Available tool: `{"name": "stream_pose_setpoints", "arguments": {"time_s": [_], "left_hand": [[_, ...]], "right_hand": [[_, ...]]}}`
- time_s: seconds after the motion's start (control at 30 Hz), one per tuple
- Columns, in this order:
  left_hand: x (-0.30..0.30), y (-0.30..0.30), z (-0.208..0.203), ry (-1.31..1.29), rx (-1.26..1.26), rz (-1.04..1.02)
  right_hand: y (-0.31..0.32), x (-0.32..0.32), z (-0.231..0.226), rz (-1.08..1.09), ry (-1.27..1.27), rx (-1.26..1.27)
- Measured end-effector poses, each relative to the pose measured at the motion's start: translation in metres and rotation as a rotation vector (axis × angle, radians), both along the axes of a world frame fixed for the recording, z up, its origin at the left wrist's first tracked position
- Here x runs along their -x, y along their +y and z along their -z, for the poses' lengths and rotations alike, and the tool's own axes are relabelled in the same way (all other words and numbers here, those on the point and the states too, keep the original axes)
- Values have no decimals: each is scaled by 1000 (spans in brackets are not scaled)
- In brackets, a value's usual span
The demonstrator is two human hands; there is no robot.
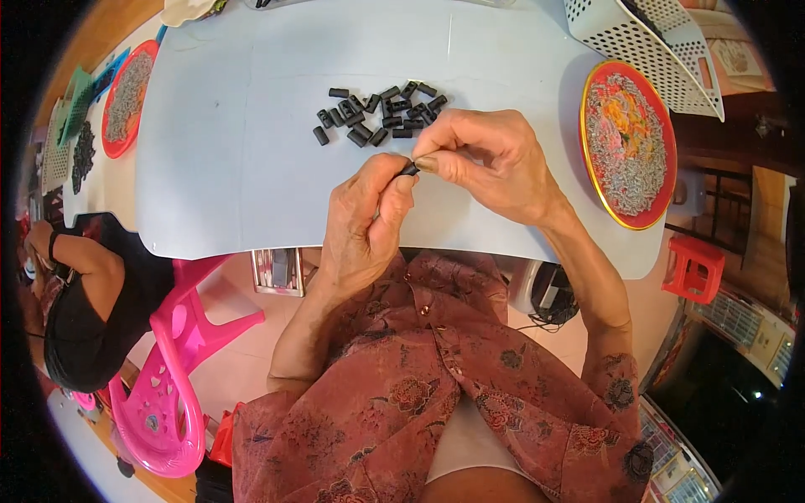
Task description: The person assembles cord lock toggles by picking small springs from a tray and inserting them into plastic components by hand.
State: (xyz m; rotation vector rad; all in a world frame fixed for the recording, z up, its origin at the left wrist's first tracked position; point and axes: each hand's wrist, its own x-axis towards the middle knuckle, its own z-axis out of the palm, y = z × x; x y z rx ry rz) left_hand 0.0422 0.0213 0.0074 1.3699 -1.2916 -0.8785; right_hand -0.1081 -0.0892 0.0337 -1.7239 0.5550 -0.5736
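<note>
In front of me, just past the table's near edge, my left hand point(365, 214) pinches a small black plastic cylinder point(410, 168) between thumb and fingers. The thumb and forefinger of my right hand point(499, 163) are closed together at the cylinder's upper end; whatever they hold is too small to make out. Beyond my hands lies a loose group of similar black cylinders point(352, 115), some showing a hole in the side. To the right stands a red plate point(663, 197) with a yellow rim, bearing many small silvery pieces point(633, 180) that look like metal springs.
The pale table point(251, 180) carries a white perforated basket point(625, 54) at the far right. At left, another table holds a second red plate point(110, 138) of silvery pieces and a black heap point(83, 158). Beside a pink chair point(189, 402) is another person point(92, 277). A red stool point(694, 268) stands right.
</note>
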Motion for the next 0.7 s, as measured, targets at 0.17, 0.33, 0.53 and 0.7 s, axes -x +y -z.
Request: {"name": "stream_pose_setpoints", "arguments": {"time_s": [0.17,0.33,0.53,0.7], "left_hand": [[-2,0,0,-20,33,11],[-5,0,-2,-45,-8,55],[-6,0,2,139,-25,54],[-3,0,1,154,-19,22]], "right_hand": [[5,-3,3,57,-8,331],[1,-1,16,0,-160,208],[0,-2,20,-95,-301,-137],[4,-2,18,-51,-296,-279]]}}
